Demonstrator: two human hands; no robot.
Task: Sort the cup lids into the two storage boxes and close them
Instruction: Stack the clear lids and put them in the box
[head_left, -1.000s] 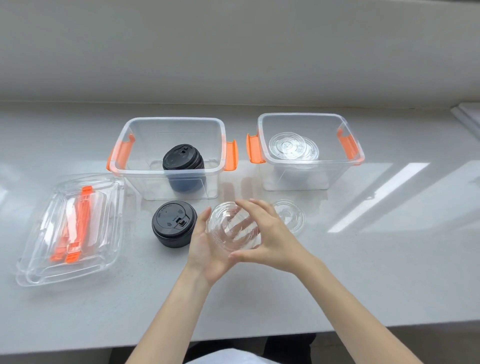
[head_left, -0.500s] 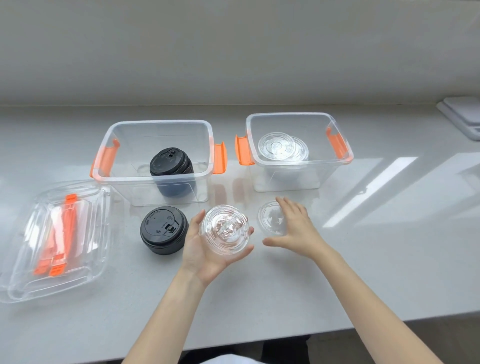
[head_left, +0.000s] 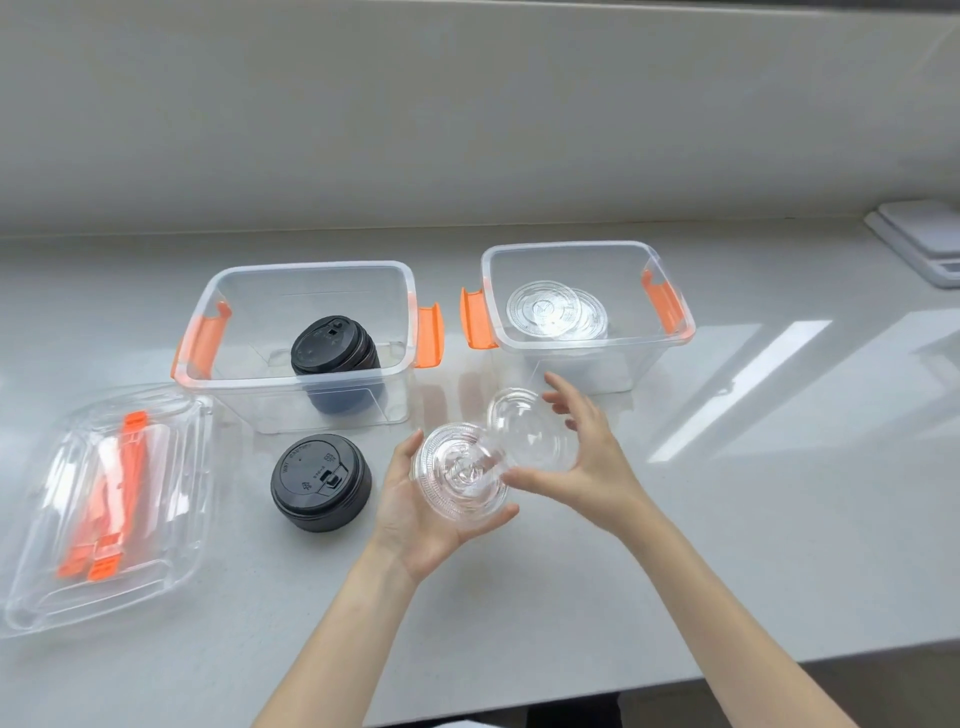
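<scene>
Hands' grips: left hand (head_left: 415, 512) cups clear lids (head_left: 462, 480), right hand (head_left: 587, 457) pinches another lid's (head_left: 530, 436) edge.

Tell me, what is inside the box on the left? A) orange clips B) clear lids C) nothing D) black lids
D: a stack of black cup lids stands inside the left storage box, while the clear lids lie in the right storage box.
</scene>
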